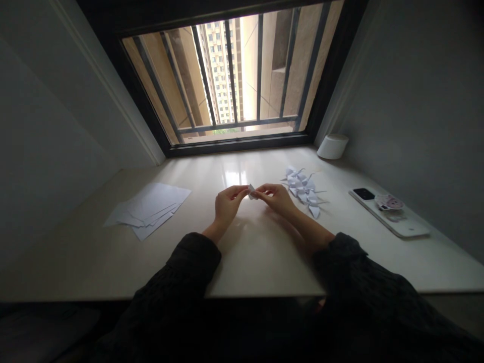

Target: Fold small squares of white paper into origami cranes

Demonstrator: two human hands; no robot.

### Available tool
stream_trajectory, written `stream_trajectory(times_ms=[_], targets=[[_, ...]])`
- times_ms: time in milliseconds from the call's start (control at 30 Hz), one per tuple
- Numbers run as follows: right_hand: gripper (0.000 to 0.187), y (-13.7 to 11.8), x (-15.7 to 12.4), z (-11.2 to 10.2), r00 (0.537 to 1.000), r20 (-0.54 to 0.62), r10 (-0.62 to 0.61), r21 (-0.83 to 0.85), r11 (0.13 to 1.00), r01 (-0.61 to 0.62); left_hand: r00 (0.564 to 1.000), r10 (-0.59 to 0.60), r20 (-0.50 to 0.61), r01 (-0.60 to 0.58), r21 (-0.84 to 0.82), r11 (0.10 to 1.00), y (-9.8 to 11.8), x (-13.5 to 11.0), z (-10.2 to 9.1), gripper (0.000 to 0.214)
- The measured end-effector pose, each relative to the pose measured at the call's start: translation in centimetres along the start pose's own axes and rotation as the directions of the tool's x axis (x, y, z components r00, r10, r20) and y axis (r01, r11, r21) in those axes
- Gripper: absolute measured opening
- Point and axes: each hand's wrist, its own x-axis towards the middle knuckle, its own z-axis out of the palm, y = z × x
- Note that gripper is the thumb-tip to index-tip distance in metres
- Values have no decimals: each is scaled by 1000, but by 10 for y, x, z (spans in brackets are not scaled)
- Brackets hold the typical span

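White folded paper (251, 191) sits pinched between your two hands, near the middle of the pale glossy desktop (257, 267) and well back from its front edge. Your left hand (227, 204) is closed narrow, its fingertips gripping the paper's left side, and your right hand (276, 197) is just as narrow, holding the right side, so your fingertips nearly meet around the piece. Its exact folds are too small to make out. Both forearms run back toward the front edge, ending in dark knit sleeves (189, 262) that cross over it. Toward the left side of the desktop lies a loose, fanned stack of white paper sheets (149, 209), well apart from your left hand. Just beyond your right hand, a cluster of folded paper cranes (302, 189) lies toward the back, close to your knuckles but not touching them. Nearer the right edge, a white smartphone (389, 214) lies at an angle with a round cartoon-printed grip (388, 202) on its back. A white cylindrical container (333, 146) stands in the back right corner, and a barred window (230, 75) runs along the back edge.
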Motion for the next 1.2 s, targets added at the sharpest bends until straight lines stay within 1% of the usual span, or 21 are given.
stream_trajectory(times_ms=[133, 267, 367, 467, 533, 633, 767, 867, 1100, 1200], targets=[[26, -4, -1, 2, 998, 47, -37, -9, 999, 37, 998, -64, -25, 61, -83, 995, 1, 2, 1, 24], [26, -5, -3, 3, 998, 50, -32, 34, 999, 30, 990, -128, -65, 118, -131, 984, 3, 1, 2, 24], [26, -4, -4, 3, 998, 59, -4, 1, 1000, 4, 990, -132, -58, 122, -149, 981, 4, 0, 4, 23], [27, -1, -5, 3, 998, 50, 48, -37, 998, -46, 988, -140, -63, 129, -158, 979, 4, -1, 5, 22], [31, 1, -5, 3, 996, 50, 79, -13, 997, -78, 984, -163, -79, 148, -165, 975, 4, -1, 5, 24], [33, 3, -3, 4, 994, 65, 93, 62, 993, -97, 978, -188, -85, 171, -173, 970, 6, -2, 5, 27], [30, 3, -2, 5, 993, 85, 88, 148, 984, -100, 974, -193, -117, 169, -189, 967, 5, -3, 5, 27], [28, 0, -2, 5, 994, 71, 88, 173, 980, -99, 969, -208, -134, 181, -193, 964, 3, -3, 6, 27], [28, -5, -4, 2, 993, 47, 109, 141, 983, -114, 983, -166, -74, 151, -180, 972, 2, -2, 5, 30], [26, -3, -4, 3, 992, 54, 112, 148, 982, -119, 987, -147, -61, 133, -197, 971, -1, -1, 5, 25]])
